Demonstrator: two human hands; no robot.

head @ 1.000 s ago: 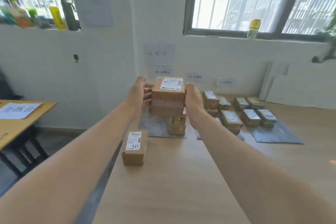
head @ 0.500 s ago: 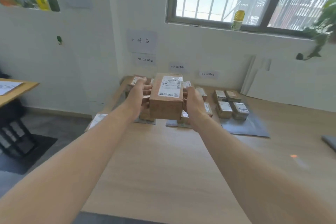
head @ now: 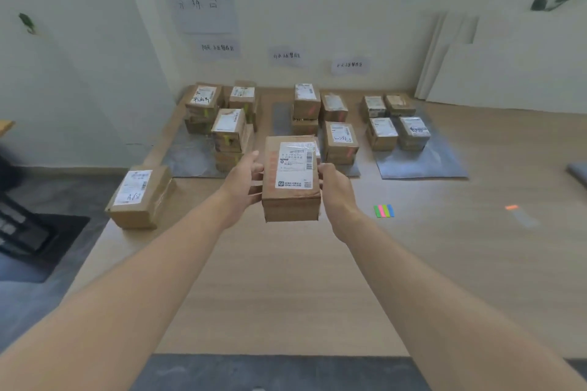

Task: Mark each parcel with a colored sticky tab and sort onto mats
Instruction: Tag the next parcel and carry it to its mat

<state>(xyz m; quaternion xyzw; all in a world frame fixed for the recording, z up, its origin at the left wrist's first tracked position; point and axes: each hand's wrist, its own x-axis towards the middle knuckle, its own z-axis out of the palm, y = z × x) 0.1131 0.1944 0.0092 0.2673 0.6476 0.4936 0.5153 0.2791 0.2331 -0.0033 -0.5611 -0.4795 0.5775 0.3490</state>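
Currently in hand: the parcel [head: 290,181], label up, is held above the table [head: 286,279], just in front of the middle mat [head: 281,117].
Left hand [head: 243,182]: its fingers wrap the parcel's left side.
Right hand [head: 333,187]: it clasps the right side.
Doing it well: probably best to set it flat near the sticky tabs [head: 384,211], with one hand steadying it while the other peels a tab.
Writing: the printed barcode label is too small to read. The loose parcel [head: 139,197] bears handwriting like "A/8". The wall signs [head: 286,55] are handwritten and illegible.

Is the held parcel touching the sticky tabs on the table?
Apart. Head view: the right hand and bare table lie between parcel and tabs.
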